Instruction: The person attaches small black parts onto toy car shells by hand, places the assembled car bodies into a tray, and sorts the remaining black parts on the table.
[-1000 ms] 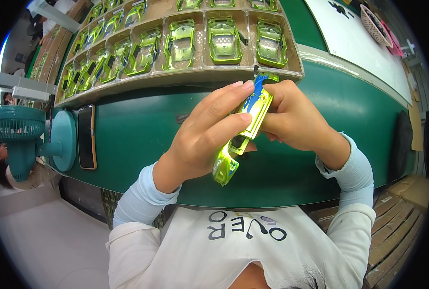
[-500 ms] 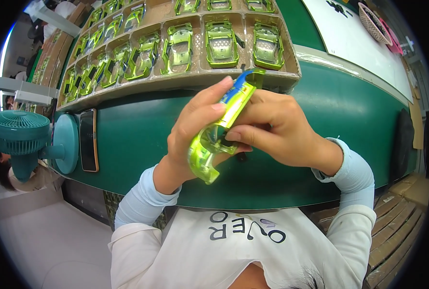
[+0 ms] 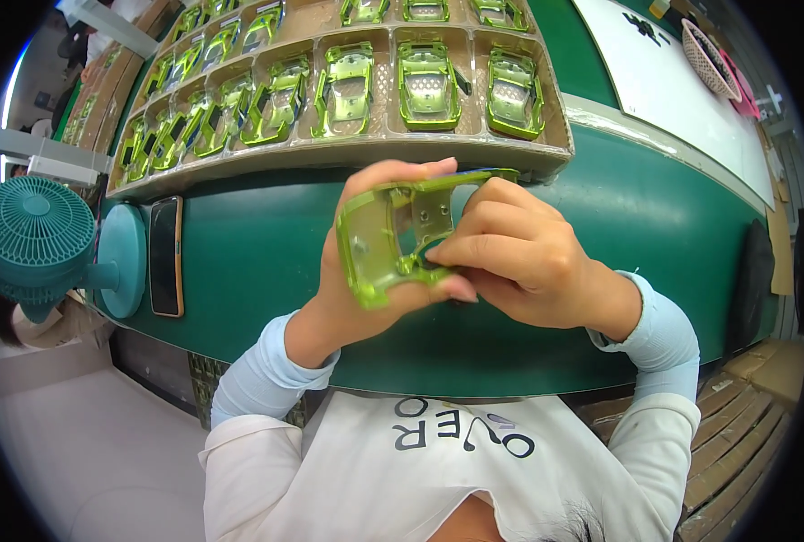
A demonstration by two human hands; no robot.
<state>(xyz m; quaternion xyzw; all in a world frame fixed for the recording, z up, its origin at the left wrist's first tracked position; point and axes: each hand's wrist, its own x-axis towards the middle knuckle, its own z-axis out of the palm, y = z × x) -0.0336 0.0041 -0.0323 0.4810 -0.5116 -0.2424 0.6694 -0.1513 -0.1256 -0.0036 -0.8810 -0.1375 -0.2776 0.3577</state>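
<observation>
Head view: you have the lime-green toy car shell [image 3: 393,237] lifted off the green bench [image 3: 655,217] and turned so its hollow underside faces you. Take that shell as your landmark. Its long axis runs on a slant, from the lower left end near your chest up toward the far right, where its tip sits just in front of the tray's near rim.

Your left hand [image 3: 348,298] lies behind and under the shell, closed around it: the thumb reaches over the far edge and the palm cradles the near end. Your right hand [image 3: 519,257] comes in from the shell's right side, fingers curled tight and pinched onto the inner face of the shell near its middle. Whether a small part sits under those fingertips is hidden. Both hands touch the shell, the left carrying it and the right working on it.

Beyond the shell, on the bench, lies the brown compartment tray [image 3: 546,163], with one green car body per pocket. The pocket nearest the shell's tip holds a body [image 3: 513,92] of its own.

Well to the shell's left stand a teal desk fan [image 3: 41,237] and, beside it, a dark phone [image 3: 165,256] lying flat. Far right of the shell, a white sheet [image 3: 682,99] and a woven basket [image 3: 707,59] rest on the bench.
</observation>
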